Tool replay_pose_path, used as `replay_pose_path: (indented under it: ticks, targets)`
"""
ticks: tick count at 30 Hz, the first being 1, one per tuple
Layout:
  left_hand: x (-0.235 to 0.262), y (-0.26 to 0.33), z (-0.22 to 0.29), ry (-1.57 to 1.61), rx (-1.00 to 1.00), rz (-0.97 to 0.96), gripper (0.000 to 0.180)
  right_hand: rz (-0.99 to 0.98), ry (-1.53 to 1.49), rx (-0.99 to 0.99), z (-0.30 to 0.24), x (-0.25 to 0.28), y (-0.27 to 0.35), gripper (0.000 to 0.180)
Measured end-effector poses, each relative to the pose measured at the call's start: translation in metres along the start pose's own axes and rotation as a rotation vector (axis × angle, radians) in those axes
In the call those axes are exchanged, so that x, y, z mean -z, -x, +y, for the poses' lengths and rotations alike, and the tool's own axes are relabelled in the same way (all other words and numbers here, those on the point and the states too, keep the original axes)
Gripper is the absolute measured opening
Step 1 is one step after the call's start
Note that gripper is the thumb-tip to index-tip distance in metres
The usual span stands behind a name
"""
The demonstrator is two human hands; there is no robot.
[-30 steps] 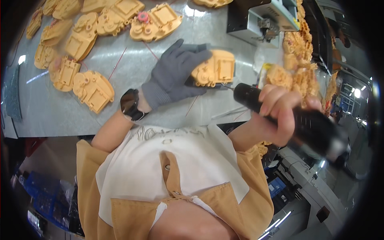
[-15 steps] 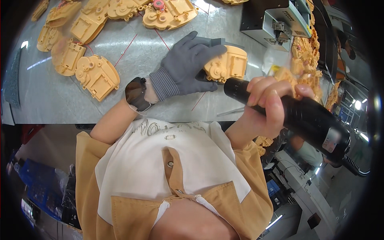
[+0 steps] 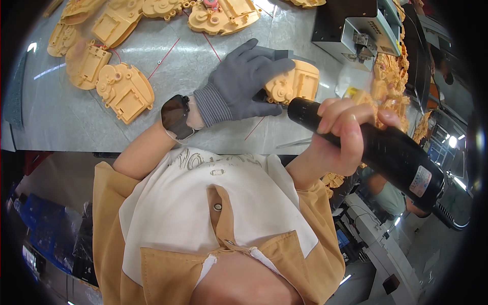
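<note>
Blue crates (image 3: 43, 223) sit at eight o'clock in the view, off the table (image 3: 51, 114). At ten o'clock a yellow shell (image 3: 125, 94) lies flat, with others just beyond it. A thin red wire (image 3: 165, 57) runs on the tabletop at one o'clock from that shell. A dark watch (image 3: 175, 116) is on the left wrist. The gloved left hand (image 3: 241, 84), at twelve o'clock, grips the left side of the workpiece (image 3: 297, 81), thumb near its lower edge. The workpiece is at one o'clock; a dark block (image 3: 283, 54) shows at its upper edge. The bare right hand (image 3: 351, 127), apart from the left, is wrapped round a black driver (image 3: 401, 152). The driver's nose points to ten o'clock, near the workpiece's lower edge; whether its tip touches is hidden. A black-sided machine (image 3: 356, 35) stands between one and two o'clock, a heap of yellow parts (image 3: 390, 76) just beyond.
</note>
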State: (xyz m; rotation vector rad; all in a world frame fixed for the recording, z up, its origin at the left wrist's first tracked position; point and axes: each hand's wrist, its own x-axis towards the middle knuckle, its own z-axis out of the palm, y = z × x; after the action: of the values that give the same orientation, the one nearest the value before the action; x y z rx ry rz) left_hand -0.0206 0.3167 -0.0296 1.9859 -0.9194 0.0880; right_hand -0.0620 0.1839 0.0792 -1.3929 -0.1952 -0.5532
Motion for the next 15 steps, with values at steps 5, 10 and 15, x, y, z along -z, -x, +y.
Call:
replay_pose_path:
  ticks: [5,10,15]
  targets:
    - [-0.0042,0.0019,-0.0021,-0.01,-0.004,0.003,0.077,-0.036,-0.001,-0.025,0.0,-0.0011,0.0003,0.043]
    - [-0.0045,0.0018,-0.0034,-0.016,0.032,-0.044,0.079,-0.134,0.066,0.029,0.0019,-0.0025,0.0043,0.038]
    - [-0.0076,0.0011,-0.0024,-0.016,0.043,-0.017,0.081,-0.076,0.023,-0.017,0.0021,-0.0061,0.0011,0.043]
